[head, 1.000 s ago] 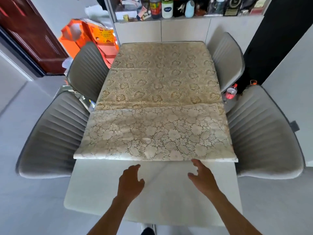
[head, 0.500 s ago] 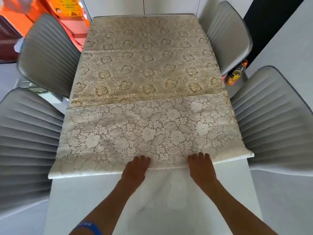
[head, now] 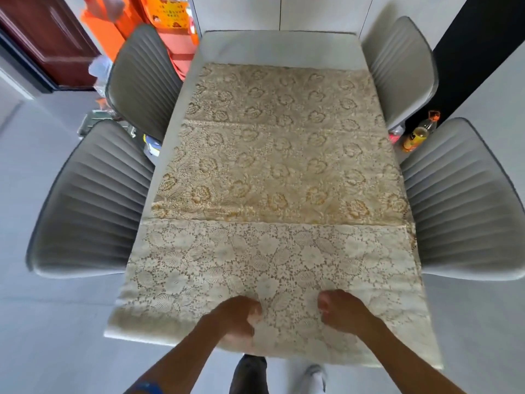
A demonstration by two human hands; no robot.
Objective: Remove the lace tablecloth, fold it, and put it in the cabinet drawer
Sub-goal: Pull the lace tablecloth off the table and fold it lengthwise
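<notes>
A cream and gold lace tablecloth (head: pixel 278 155) lies on the white table (head: pixel 278 48), its near part folded back on itself as a paler band (head: pixel 267 251). The cloth reaches over the table's near edge, and a bare strip of table shows at the far end. My left hand (head: pixel 237 315) and my right hand (head: pixel 345 311) both grip the folded near edge with curled fingers, close together near the middle.
Four grey ribbed chairs stand around the table, two at the left (head: pixel 93 200) and two at the right (head: pixel 466 200). A white cabinet front (head: pixel 321 12) is behind the table. An orange drink bottle (head: pixel 417 135) stands on the floor at right. Orange boxes (head: pixel 164 15) sit at back left.
Both hands reached forward from the bare table, took hold of the folded edge, and pulled the cloth towards me. The far end of the table is now uncovered.
</notes>
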